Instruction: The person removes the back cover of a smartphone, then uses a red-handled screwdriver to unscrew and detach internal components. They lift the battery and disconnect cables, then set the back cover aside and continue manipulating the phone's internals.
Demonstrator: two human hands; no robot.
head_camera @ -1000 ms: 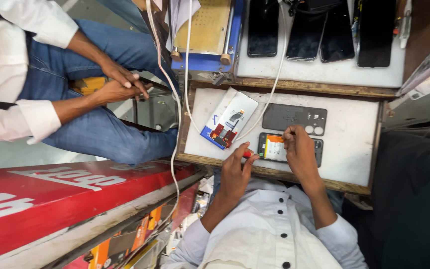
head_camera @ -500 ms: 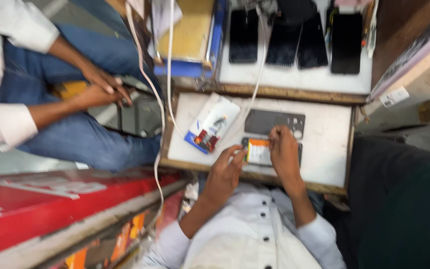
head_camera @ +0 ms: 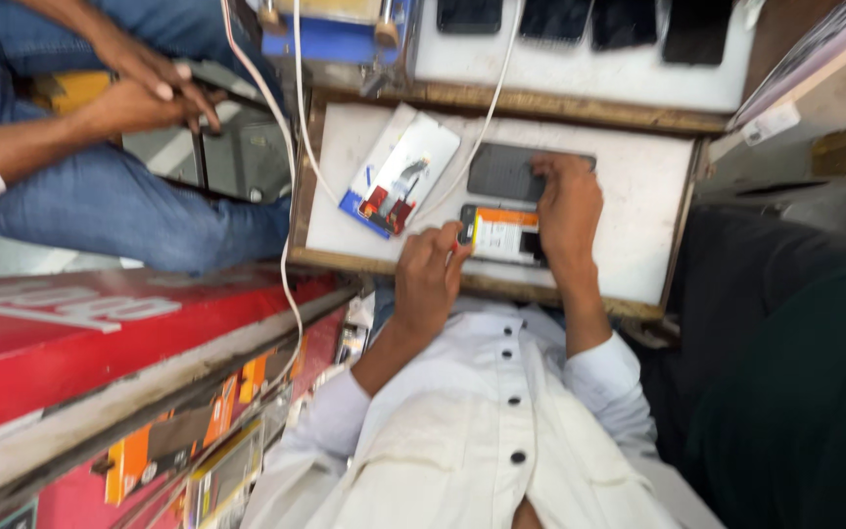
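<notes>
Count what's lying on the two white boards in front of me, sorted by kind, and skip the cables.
Dark phones on the far board: 4
Opened phone with orange-and-white battery, near board: 1
Grey back cover, near board: 1
Blue, white and red packet, near board: 1
Total: 7
</notes>
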